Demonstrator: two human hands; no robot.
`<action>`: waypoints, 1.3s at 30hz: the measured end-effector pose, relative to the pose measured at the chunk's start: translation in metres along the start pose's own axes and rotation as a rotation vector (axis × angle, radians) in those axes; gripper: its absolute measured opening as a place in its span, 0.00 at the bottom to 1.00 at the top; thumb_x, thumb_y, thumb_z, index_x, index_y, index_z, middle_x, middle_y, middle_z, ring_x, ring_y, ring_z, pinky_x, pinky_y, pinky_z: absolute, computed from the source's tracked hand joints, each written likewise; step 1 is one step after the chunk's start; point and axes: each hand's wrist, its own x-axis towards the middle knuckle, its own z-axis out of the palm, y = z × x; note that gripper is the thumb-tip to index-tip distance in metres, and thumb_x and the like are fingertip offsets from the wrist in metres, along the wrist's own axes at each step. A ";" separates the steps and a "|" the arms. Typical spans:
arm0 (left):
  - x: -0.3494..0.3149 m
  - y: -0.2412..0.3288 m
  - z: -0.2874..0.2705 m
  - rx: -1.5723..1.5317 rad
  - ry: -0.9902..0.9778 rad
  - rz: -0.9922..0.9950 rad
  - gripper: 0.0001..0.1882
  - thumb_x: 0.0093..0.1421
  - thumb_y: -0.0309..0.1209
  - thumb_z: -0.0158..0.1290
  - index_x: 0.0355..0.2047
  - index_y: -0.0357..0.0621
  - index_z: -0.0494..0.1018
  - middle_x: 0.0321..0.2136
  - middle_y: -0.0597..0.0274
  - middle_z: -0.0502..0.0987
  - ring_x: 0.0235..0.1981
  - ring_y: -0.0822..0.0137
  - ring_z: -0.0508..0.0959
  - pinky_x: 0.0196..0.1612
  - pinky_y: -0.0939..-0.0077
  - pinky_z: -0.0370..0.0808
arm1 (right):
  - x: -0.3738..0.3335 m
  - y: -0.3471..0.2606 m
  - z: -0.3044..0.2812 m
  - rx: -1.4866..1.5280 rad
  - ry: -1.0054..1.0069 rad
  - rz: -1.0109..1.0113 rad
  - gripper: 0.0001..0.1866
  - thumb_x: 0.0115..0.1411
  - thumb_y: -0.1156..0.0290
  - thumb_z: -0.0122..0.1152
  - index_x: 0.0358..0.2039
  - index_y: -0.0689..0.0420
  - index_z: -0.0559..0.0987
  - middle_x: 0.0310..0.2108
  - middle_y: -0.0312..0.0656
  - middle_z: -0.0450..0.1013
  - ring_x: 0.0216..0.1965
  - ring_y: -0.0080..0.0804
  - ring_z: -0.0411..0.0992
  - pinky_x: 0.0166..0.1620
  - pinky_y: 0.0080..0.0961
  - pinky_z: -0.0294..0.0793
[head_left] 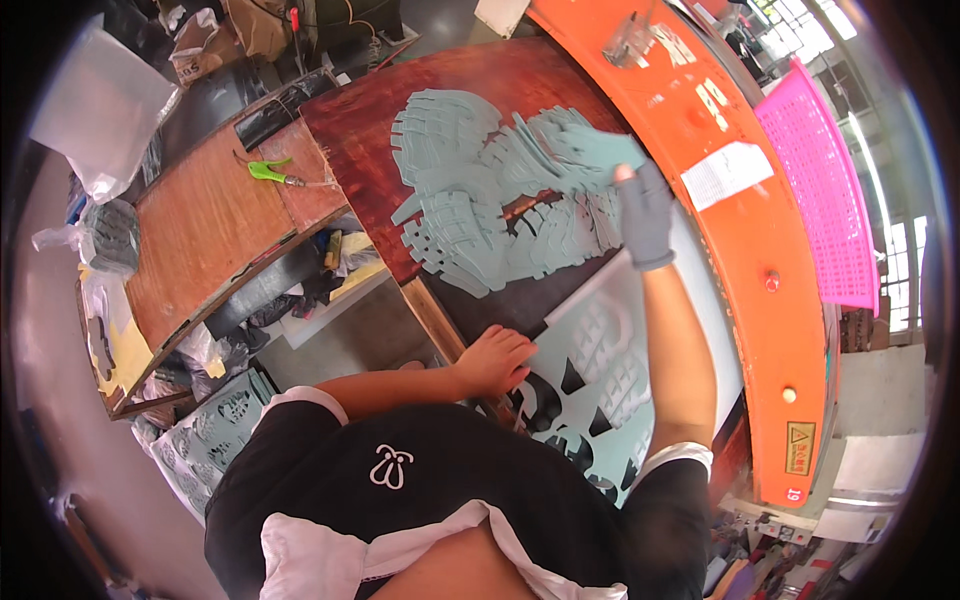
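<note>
My right hand (646,215), in a grey fingerless glove, is at the right side of a heap of grey-green cut sheet pieces (450,180). Its thumb and fingers close on the edge of a smooth grey-green piece (597,147), which looks slightly blurred. The heap's pieces have notched edges and slits and lie overlapping. My bare left hand (497,360) is low over the near edge of the table, fingers stretched out and holding nothing. Beside it lies a grey-green sheet (625,450) with cut-out openings, partly under my right forearm.
An orange machine beam (740,240) curves along the right, with a paper sheet (727,174) on it and a pink basket (818,185) beyond. To the left stands a wooden bench (205,240) bearing a green-handled tool (268,171). Stacked cut sheets (215,430) sit low left.
</note>
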 end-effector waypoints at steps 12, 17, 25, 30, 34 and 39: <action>0.009 0.005 -0.013 -0.081 -0.186 -0.136 0.20 0.48 0.31 0.55 0.43 0.43 0.69 0.38 0.54 0.73 0.42 0.55 0.72 0.45 0.61 0.65 | -0.143 -0.001 0.072 -0.144 -0.367 -0.135 0.18 0.47 0.74 0.57 0.41 0.60 0.73 0.47 0.49 0.67 0.50 0.49 0.65 0.52 0.40 0.67; 0.011 0.002 -0.011 -0.266 -0.146 -0.228 0.27 0.53 0.30 0.54 0.54 0.42 0.63 0.41 0.52 0.73 0.37 0.55 0.74 0.41 0.65 0.71 | -0.252 0.025 -0.038 -0.313 0.038 0.477 0.20 0.50 0.72 0.56 0.45 0.59 0.71 0.46 0.52 0.67 0.50 0.50 0.65 0.52 0.37 0.66; 0.039 -0.023 0.003 -0.580 -0.245 -0.514 0.27 0.58 0.32 0.53 0.55 0.37 0.60 0.29 0.65 0.71 0.28 0.77 0.68 0.32 0.81 0.68 | -0.497 0.004 -0.183 -1.049 0.437 1.518 0.23 0.50 0.55 0.55 0.43 0.57 0.73 0.45 0.53 0.69 0.46 0.49 0.69 0.49 0.42 0.68; 0.072 -0.027 0.035 -0.479 -0.206 -0.567 0.19 0.62 0.34 0.48 0.50 0.37 0.66 0.30 0.69 0.69 0.30 0.77 0.66 0.33 0.80 0.66 | -0.581 0.015 -0.211 -0.482 0.744 1.675 0.23 0.51 0.55 0.58 0.39 0.63 0.75 0.32 0.50 0.74 0.36 0.43 0.73 0.44 0.35 0.69; 0.055 -0.008 0.011 -0.480 -0.313 -0.584 0.15 0.63 0.32 0.44 0.47 0.39 0.69 0.35 0.68 0.73 0.35 0.76 0.69 0.39 0.77 0.68 | -0.617 -0.013 -0.219 -0.096 0.825 1.560 0.14 0.53 0.61 0.61 0.28 0.61 0.77 0.23 0.36 0.72 0.27 0.23 0.67 0.33 0.23 0.67; -0.013 0.017 -0.074 -0.549 -0.607 -0.842 0.19 0.62 0.32 0.47 0.54 0.46 0.64 0.43 0.64 0.73 0.40 0.72 0.75 0.37 0.75 0.74 | -0.649 -0.100 -0.234 0.517 0.782 1.473 0.08 0.55 0.65 0.61 0.30 0.55 0.76 0.25 0.29 0.69 0.27 0.15 0.65 0.30 0.17 0.66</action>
